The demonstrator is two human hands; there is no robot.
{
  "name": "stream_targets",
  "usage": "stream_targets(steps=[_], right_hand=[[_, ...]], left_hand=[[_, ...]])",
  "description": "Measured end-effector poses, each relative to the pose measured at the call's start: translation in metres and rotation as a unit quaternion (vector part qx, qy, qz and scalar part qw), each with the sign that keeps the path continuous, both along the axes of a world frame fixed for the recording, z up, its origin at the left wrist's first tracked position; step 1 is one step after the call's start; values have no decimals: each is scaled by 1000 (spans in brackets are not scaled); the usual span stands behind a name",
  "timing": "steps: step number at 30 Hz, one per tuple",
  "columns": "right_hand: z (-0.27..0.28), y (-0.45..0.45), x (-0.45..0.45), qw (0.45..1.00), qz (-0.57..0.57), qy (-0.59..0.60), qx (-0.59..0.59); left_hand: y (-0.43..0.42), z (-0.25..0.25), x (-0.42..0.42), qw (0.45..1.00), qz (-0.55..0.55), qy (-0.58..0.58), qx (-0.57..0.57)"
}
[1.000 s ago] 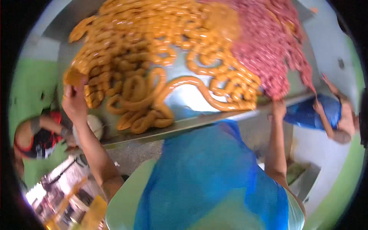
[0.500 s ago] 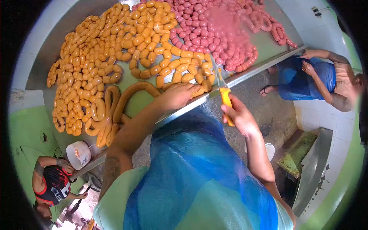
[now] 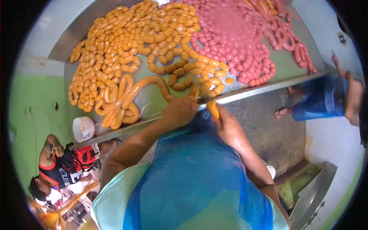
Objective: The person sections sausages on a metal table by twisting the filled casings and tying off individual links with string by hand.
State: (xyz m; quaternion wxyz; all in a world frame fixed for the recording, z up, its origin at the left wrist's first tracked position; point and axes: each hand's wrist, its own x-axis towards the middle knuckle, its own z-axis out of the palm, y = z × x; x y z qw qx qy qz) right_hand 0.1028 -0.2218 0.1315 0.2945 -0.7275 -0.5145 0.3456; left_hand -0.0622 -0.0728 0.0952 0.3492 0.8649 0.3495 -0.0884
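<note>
My left hand [image 3: 181,112] is closed around the end of an orange sausage [image 3: 194,93] at the table's near edge. In my right hand [image 3: 230,128] is a knife [image 3: 213,109], gripped by its yellow handle. Its blade is smeared by motion and points away from me, close beside the sausage end. Beyond my hands lies a chain of short orange links [image 3: 180,71]. A long uncut orange sausage [image 3: 147,81] curves over the tabletop and reaches my left hand. How my left fingertips sit on the sausage is partly hidden.
The metal table [image 3: 245,92] has a raised rim along its near side. Orange sausages [image 3: 111,42] pile at left, pink sausages [image 3: 245,50] at right. A white container [image 3: 83,129] stands near the left corner. One person [image 3: 63,168] is at lower left, another [image 3: 322,96] at right.
The view has shifted, so the table appears further right. My right hand has brought the knife nearer my left hand. The left-hand person has raised a hand.
</note>
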Motion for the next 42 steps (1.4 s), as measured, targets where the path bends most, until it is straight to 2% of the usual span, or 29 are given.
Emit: stream_targets(steps=[1, 3, 4, 5, 6, 7, 9, 10, 13, 14, 16, 18, 19, 20, 21, 22, 23, 24, 25, 26, 28, 29, 30, 32, 33, 35, 39, 40, 42], right_hand=[[6, 21, -5, 997, -44, 12, -59], [9, 34, -2, 993, -95, -46, 61], [8, 37, 7, 993, -106, -30, 53], [21, 34, 9, 994, -100, -38, -7], [16, 29, 19, 995, -100, -2, -17], [9, 26, 29, 994, -101, 35, -28], [-3, 25, 40, 990, -101, 89, -42], [-8, 31, 40, 989, -87, 102, -58], [-5, 68, 15, 990, -49, 78, -105], [-9, 85, 0, 989, -27, 97, -110], [-13, 117, -34, 991, 52, 89, -81], [-29, 145, -67, 990, 93, 50, -97], [-26, 155, -84, 986, 125, 54, -97], [-12, 168, -111, 981, 155, 58, -104], [-4, 180, -136, 977, 187, 47, -88], [1, 192, -163, 972, 219, 38, -71], [2, 204, -190, 965, 237, 82, -76], [2, 210, -214, 956, 253, 126, -81], [2, 210, -230, 937, 328, 121, 5], [3, 209, -245, 906, 397, 113, 92], [32, 205, -257, 907, 375, 179, 67], [40, 203, -250, 920, 361, 146, 40], [43, 202, -241, 931, 347, 112, 14], [31, 200, -206, 947, 315, 63, -14], [19, 195, -183, 959, 281, 43, -13], [-16, 175, -130, 965, 236, 32, -109], [-46, 113, -54, 955, 165, 106, -222], [-41, 104, -43, 929, 223, 103, -276], [-53, 77, -17, 898, 285, 68, -329]], left_hand=[[-9, 5, 1, 1000, 19, 3, 4], [-16, 17, -11, 988, 27, -118, 94], [-6, 27, -29, 986, 73, -98, 111], [8, 38, -58, 967, 190, -139, 103], [23, 46, -88, 930, 302, -182, 102], [42, 42, -129, 898, 341, -184, 210], [69, 78, -211, 819, 489, -143, 264], [90, 78, -259, 771, 512, -191, 327], [150, 62, -385, 666, 586, -44, 460], [157, 23, -435, 660, 593, -42, 460], [158, -42, -508, 724, 601, 176, 288], [133, -21, -443, 628, 623, 120, 450], [114, 3, -398, 656, 608, 51, 444], [103, 9, -360, 704, 623, -81, 331], [90, 13, -324, 762, 594, -205, 154], [77, -27, -290, 761, 574, -291, 81], [64, -11, -250, 745, 514, -419, -75], [54, -19, -222, 660, 528, -497, -197], [50, -24, -209, 559, 524, -563, -310], [52, -24, -221, 559, 522, -565, -309], [53, -19, -279, 621, 600, -498, -80], [57, 29, -310, 652, 692, -309, 27], [56, 38, -352, 698, 673, -143, 199], [37, 55, -426, 703, 604, 149, 346], [29, 54, -461, 698, 560, 284, 345], [33, 29, -525, 673, 496, 447, 319], [75, -7, -575, 724, 356, 517, 285], [83, -10, -574, 751, 321, 511, 270], [104, 0, -544, 745, 289, 494, 344]])
